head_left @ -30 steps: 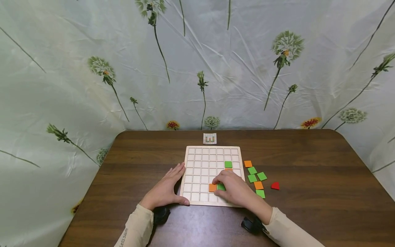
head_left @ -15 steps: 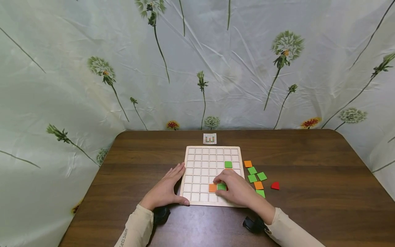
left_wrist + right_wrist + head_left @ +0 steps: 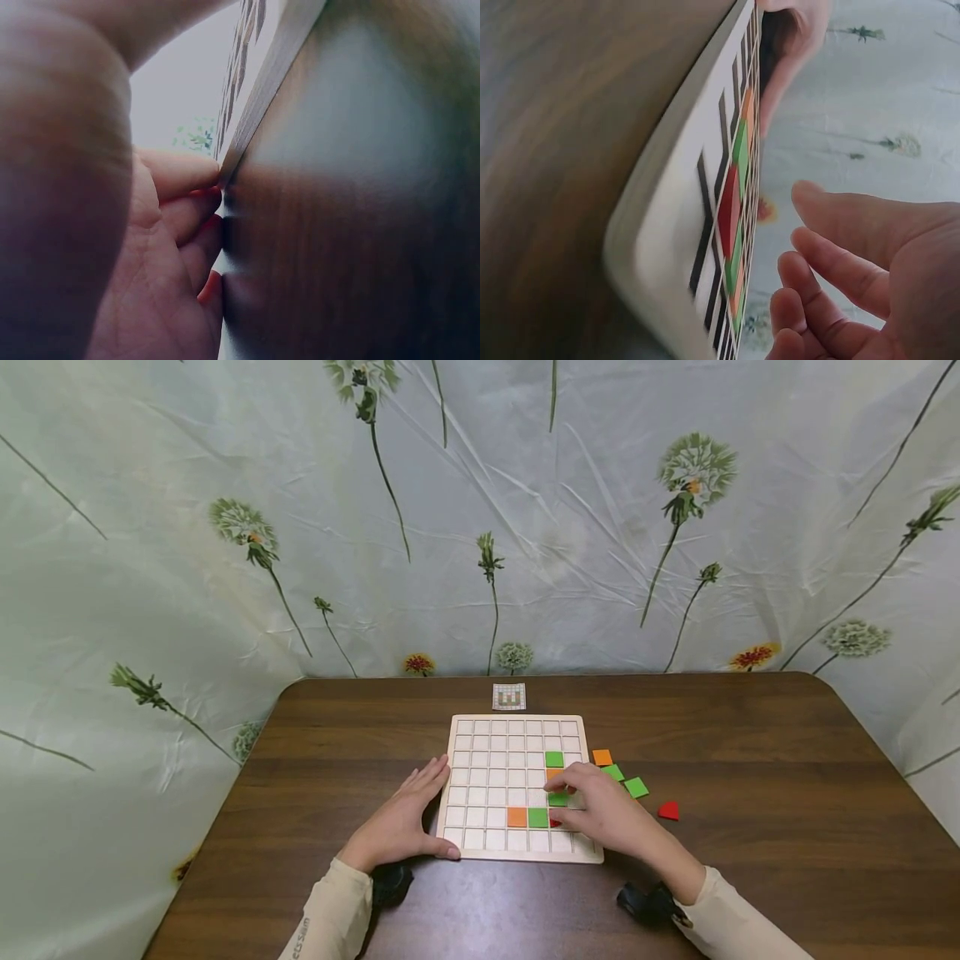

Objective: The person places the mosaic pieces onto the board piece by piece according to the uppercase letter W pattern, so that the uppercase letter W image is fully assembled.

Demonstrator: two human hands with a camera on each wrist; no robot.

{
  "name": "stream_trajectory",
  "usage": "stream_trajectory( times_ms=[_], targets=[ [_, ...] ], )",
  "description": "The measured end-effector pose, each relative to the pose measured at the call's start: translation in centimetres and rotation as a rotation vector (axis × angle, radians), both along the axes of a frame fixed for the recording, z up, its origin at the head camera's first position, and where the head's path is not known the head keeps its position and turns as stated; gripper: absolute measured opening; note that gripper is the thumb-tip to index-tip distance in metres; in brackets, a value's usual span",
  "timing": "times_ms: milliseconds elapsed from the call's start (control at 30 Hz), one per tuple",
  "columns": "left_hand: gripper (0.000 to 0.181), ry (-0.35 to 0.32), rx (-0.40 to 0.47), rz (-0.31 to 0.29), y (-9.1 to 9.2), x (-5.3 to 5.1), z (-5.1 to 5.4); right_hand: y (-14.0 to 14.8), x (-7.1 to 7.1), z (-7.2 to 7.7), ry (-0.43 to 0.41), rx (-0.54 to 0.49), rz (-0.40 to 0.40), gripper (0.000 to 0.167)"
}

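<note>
My left hand (image 3: 401, 822) rests along the left edge of a pale wooden grid board (image 3: 476, 777), fingers extended, thumb at the near corner. In the left wrist view, its fingertips (image 3: 214, 176) touch the board's side. Over the board's right part hovers my right hand (image 3: 600, 810), fingers loosely bent, with nothing between them in the right wrist view. Below it lie an orange tile (image 3: 516, 817), a green tile (image 3: 537, 817) and a partly covered red tile (image 3: 729, 210) in one row. A column above the red holds green, orange and green tiles, partly hidden by the hand.
Right of the board lie a loose orange tile (image 3: 602, 757), green tiles (image 3: 636, 787) and a red piece with one rounded side (image 3: 668, 811). My right hand hides other loose tiles. A small pattern card (image 3: 509, 697) lies behind the board on the brown table (image 3: 360, 727).
My right hand has come away from the green tile in the lower row and moved right. That tile stays in its cell, and the red one beside it shows more. The left hand stays put.
</note>
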State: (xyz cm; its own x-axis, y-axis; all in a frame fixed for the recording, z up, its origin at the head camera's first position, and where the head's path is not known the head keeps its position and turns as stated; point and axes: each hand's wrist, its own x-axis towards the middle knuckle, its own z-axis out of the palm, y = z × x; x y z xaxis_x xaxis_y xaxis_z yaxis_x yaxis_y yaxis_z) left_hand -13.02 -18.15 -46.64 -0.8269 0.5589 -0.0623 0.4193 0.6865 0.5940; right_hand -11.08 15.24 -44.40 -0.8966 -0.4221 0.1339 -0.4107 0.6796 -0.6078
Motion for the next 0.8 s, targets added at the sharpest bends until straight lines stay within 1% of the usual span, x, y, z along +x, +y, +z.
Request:
stream_trajectory(
  times_ms=[133, 233, 367, 567, 800],
  targets=[
    [0.127, -0.005, -0.003, 0.003, 0.0, 0.0, 0.0, 1.4, 0.0, 0.2, -0.029, -0.011, -0.025, 0.026],
    [0.127, -0.015, -0.005, 0.009, 0.1, 0.0, 0.1, 2.3, -0.1, 0.4, -0.044, -0.017, -0.065, 0.027],
    [0.127, -0.028, -0.003, 0.012, 0.1, 0.0, 0.3, 3.2, -0.3, 0.4, -0.046, 0.0, -0.116, 0.029],
    [0.126, -0.028, 0.006, 0.006, 0.0, 0.0, 0.2, 4.3, -0.8, 0.2, -0.046, -0.001, -0.152, 0.032],
    [0.127, -0.028, 0.001, 0.007, 0.0, 0.0, 0.2, 5.3, -1.1, -0.2, -0.047, 0.005, -0.198, 0.029]
  ],
)
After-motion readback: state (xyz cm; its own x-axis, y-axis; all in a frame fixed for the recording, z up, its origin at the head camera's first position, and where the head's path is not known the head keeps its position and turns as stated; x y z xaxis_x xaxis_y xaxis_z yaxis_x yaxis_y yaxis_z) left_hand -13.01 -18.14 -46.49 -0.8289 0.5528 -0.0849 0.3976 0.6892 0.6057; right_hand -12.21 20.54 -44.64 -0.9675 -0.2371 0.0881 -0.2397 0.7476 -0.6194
